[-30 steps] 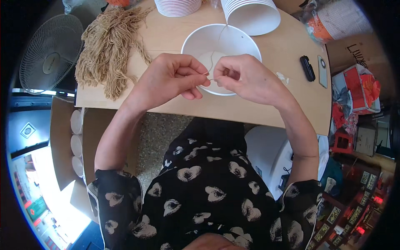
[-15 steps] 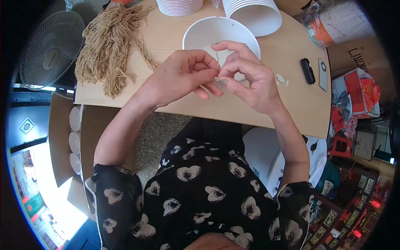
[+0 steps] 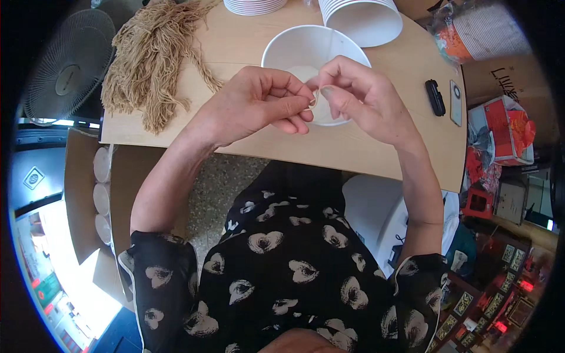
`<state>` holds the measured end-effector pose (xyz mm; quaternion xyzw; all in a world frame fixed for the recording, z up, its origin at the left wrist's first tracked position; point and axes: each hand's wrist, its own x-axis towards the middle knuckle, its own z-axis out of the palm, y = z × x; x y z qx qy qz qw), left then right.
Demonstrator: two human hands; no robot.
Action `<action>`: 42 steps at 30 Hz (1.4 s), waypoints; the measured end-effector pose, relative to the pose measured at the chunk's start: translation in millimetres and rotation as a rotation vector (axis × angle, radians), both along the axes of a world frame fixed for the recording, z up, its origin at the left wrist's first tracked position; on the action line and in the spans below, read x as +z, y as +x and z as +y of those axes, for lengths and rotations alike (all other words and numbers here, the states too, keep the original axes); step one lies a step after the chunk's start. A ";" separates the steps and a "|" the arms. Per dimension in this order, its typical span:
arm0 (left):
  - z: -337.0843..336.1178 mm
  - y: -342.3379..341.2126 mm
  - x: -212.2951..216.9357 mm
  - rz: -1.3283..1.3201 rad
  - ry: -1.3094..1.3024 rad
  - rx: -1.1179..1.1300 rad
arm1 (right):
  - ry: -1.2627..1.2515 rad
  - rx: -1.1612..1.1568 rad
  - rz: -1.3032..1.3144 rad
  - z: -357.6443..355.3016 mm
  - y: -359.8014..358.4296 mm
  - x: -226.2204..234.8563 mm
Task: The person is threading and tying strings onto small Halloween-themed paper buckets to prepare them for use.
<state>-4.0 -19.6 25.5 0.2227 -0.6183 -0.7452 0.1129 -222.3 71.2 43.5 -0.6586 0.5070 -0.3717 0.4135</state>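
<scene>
My left hand and my right hand meet above the near rim of a wide white paper tub. Between their fingertips runs a short, thin beige strand, bent in a curve. The left thumb and forefinger pinch its lower end, while the other left fingers curl loosely below. Its upper end is between my right thumb and forefinger. Whether anything else small is tucked in the fingers is hidden. A big bundle of tan yarn lies on the table at the far left.
Stacked white tubs lie at the back of the wooden table, beside another stack. On the right are a black folded tool and a flat grey object. A fan and an open carton stand at left.
My right hand has risen slightly and turned, its fingers now curled closer round the strand's upper end. The strand, nearly straight before, is now bent. My left hand stays almost in place.
</scene>
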 end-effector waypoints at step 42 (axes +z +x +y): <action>40.4 0.1 -34.8 0.219 -0.389 0.553 | 0.097 -0.304 -0.107 6.5 41.3 -4.1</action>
